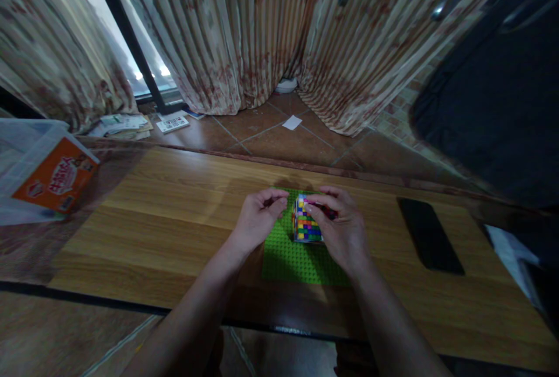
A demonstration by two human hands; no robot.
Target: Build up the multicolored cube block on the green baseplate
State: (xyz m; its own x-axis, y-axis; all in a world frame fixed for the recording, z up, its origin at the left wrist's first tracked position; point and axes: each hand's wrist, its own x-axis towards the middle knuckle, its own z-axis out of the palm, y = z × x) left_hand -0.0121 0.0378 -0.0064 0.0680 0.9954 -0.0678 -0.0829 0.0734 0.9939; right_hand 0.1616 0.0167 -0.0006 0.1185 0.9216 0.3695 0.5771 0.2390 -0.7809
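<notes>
A small block structure of many-coloured toy bricks [308, 230] stands on a green studded baseplate [283, 260]. My right hand [347, 231] reaches over its right side, thumb and fingers closed at the top, where a bit of pink brick shows at the fingertips. Dark red and pink pieces show under the curled fingers, partly hidden. To the left of the structure, my left hand [259, 217] hovers over the baseplate's edge, thumb and forefinger drawn together in a pinch. Whatever lies between those fingers is too small and dark to make out.
The baseplate lies on a long wooden table [174, 208]. A black phone-like slab [430, 234] rests at the right. On the left stands a clear plastic tub [26, 162] with an orange label. Papers [120, 125] lie on the floor by the curtains [262, 34].
</notes>
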